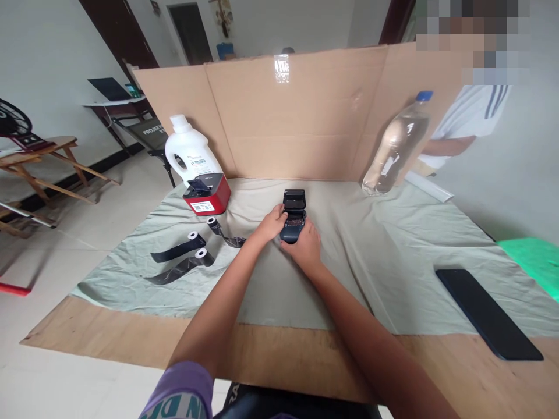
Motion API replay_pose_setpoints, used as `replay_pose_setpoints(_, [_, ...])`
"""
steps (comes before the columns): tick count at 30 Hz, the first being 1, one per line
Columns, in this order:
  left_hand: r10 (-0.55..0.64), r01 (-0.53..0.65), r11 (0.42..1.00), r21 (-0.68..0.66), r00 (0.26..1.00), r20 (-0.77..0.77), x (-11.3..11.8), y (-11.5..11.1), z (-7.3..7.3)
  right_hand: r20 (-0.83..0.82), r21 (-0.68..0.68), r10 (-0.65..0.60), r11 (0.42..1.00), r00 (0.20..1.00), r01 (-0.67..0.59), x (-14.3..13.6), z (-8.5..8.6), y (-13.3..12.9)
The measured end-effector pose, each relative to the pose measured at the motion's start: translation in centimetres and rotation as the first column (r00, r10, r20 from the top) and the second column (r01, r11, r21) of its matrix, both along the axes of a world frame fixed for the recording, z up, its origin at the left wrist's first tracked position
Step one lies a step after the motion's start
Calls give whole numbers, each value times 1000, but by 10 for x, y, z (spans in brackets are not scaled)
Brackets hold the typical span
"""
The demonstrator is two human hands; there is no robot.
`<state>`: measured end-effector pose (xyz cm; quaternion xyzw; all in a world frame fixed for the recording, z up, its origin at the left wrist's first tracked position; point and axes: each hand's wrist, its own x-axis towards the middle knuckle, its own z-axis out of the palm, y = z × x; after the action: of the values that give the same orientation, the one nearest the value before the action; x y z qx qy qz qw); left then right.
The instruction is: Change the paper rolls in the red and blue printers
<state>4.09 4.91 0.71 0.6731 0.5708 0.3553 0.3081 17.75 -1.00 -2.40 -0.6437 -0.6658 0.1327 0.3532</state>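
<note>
A small dark device (291, 233) with its lid flipped up sits on the grey-green cloth, in the middle. My left hand (274, 223) grips its left side, with the thumb at the edge of the opened compartment. Around the lower right side of the same device, my right hand (305, 244) is closed. What lies inside the compartment is too small to tell. To the left, three rolls of black material lie partly unrolled: one roll (212, 223) nearest the hands, another (195, 238) and a third (203, 257) further left.
Behind the rolls stand a red and black box-shaped device (212, 201) and a white jug (192, 148). A clear bottle (395, 145) leans at the cardboard screen (297, 116). A black phone-like slab (489, 314) lies front right. A person (471, 122) is behind the screen.
</note>
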Motion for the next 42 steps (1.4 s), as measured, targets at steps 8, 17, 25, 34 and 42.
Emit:
replay_pose_setpoints(8, [-106, 89, 994, -58, 866, -490, 19, 5, 50, -21, 0, 9, 1000, 1000, -9, 1, 1, 0])
replay_pose_setpoints(17, [-159, 87, 985, -151, 800, -579, 36, 40, 56, -21, 20, 11, 1000, 1000, -11, 1, -2, 3])
replay_pose_setpoints(25, [-207, 125, 976, -180, 800, -563, 36, 48, 54, -12, 16, 1, 1000, 1000, -1, 2, -3, 4])
replay_pose_setpoints(34, [127, -115, 934, 337, 992, -13, -21, -46, 44, 9, 53, 18, 998, 1000, -19, 3, -6, 6])
replay_pose_setpoints(42, [599, -567, 791, 230, 794, -101, -118, -194, 11, 15, -5, 25, 1000, 1000, -25, 3, -4, 9])
